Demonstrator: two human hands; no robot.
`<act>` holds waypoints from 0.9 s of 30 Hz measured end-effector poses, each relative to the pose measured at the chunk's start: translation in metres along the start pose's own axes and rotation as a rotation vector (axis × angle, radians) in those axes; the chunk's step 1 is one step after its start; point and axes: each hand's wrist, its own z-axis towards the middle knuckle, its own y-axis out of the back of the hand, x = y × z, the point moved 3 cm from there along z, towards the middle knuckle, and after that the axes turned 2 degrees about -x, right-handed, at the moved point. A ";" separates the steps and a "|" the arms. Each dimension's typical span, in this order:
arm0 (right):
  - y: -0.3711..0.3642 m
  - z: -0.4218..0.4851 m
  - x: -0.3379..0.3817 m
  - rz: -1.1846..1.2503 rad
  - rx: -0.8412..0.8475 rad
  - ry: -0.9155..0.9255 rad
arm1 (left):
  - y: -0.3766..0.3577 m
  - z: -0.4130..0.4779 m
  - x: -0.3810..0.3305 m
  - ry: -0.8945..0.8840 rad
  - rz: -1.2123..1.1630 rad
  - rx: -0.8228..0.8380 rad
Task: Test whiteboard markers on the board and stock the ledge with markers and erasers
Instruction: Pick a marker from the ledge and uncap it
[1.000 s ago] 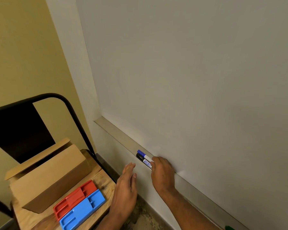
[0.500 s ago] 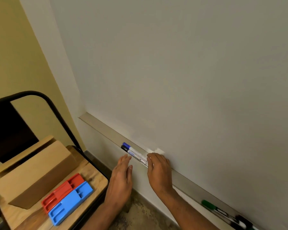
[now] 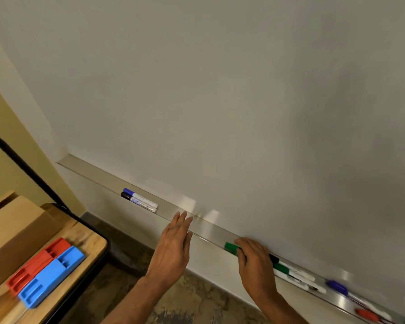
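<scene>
No legible text in view. Blue print on white barrel of black-capped marker (image 3: 139, 202) on long metal ledge (image 3: 91, 171): too small, blurred, unreadable.

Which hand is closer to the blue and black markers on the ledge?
Left. The left hand is beside the ledge, a little to the right of the blue and black markers, not touching them. The right hand is farther right, fingers curled on the green marker.

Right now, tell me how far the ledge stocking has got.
Done: the blue marker and black marker lie paired on the ledge, other markers farther right. In hand: the right hand grips a green marker on the ledge; the left hand hovers open. Left: the red eraser and blue eraser sit on the wooden seat.
</scene>
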 end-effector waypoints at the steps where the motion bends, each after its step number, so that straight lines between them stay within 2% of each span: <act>1: 0.002 -0.001 -0.005 -0.004 0.014 -0.018 | -0.005 -0.001 -0.005 0.002 -0.001 0.012; 5: 0.003 0.002 -0.016 -0.041 0.062 -0.007 | -0.021 -0.002 -0.025 0.016 -0.001 0.042; 12: 0.007 0.007 -0.019 -0.079 0.032 0.091 | -0.042 -0.004 -0.043 0.084 -0.060 0.065; 17: 0.036 0.007 0.002 0.139 -0.116 0.093 | -0.038 0.005 -0.073 0.258 -0.445 0.004; 21: 0.075 0.019 0.023 0.399 -0.131 0.036 | -0.020 0.016 -0.119 0.355 -0.874 0.021; 27: 0.157 0.025 0.049 0.801 -0.122 -0.100 | 0.019 0.015 -0.193 0.330 -1.212 0.062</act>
